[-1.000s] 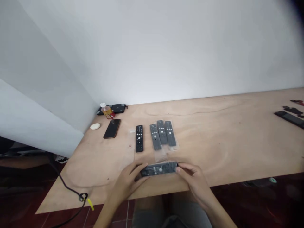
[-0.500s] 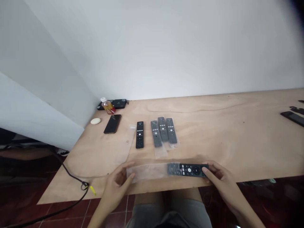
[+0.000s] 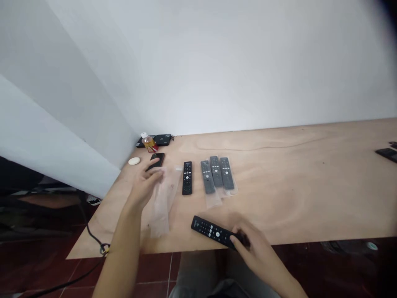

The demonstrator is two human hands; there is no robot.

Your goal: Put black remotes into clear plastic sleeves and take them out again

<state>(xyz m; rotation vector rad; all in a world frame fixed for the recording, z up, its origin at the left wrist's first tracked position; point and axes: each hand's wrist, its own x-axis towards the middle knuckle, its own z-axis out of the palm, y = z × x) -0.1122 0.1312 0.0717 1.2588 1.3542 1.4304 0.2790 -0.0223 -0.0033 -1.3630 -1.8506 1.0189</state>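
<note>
In my right hand (image 3: 249, 238) is a black remote control (image 3: 207, 229), gripped by its lower end and tilted over the table's front edge, out of its sleeve. My left hand (image 3: 147, 180) pinches the top of a clear plastic sleeve (image 3: 159, 221), which hangs down limp. Another plastic sleeve (image 3: 176, 180) lies partly behind it, and the two overlap. A bare black remote (image 3: 187, 178) lies beside them. To its right, three sleeved remotes (image 3: 216, 170) rest close together. My left fingers partly cover a smartphone (image 3: 159, 158).
A bottle (image 3: 149, 143) stands by black boxes (image 3: 163, 139) in the back left corner, near a white round object (image 3: 134, 161). A dark device (image 3: 387, 154) lies at the far right of the wooden table (image 3: 294, 186). A black cable (image 3: 89, 227) hangs at the left edge.
The remote has come fully out of its plastic sleeve. My left hand has carried the sleeve up and left; my right hand has moved left with the remote.
</note>
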